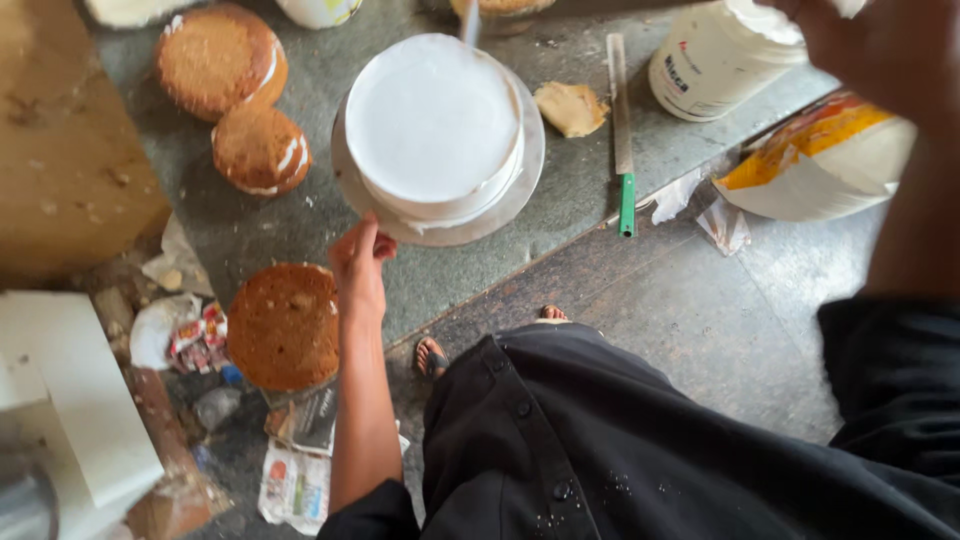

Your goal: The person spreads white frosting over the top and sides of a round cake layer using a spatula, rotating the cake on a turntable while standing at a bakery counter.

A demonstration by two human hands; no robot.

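Note:
A round cake coated in smooth white cream (pixel 430 115) stands on a metal turntable (pixel 527 160) on the grey stone counter. My left hand (pixel 358 270) reaches up from below, and its fingertips grip the turntable's near left rim. My right hand (pixel 860 45) is raised close to the camera at the top right, above a white bucket (pixel 710 65). Something white shows at its fingers, but I cannot make out what it is. A thin tool stands at the cake's far edge (pixel 470 22).
Three bare brown sponge cakes lie at the left (pixel 220 58) (pixel 260 150) (pixel 285 325). A long knife with a green handle (pixel 622 140), a cake scrap (pixel 570 108) and an orange-and-white bag (pixel 820 160) lie at the right. Newspaper (pixel 300 460) and white boxes (pixel 70 400) lie below the counter.

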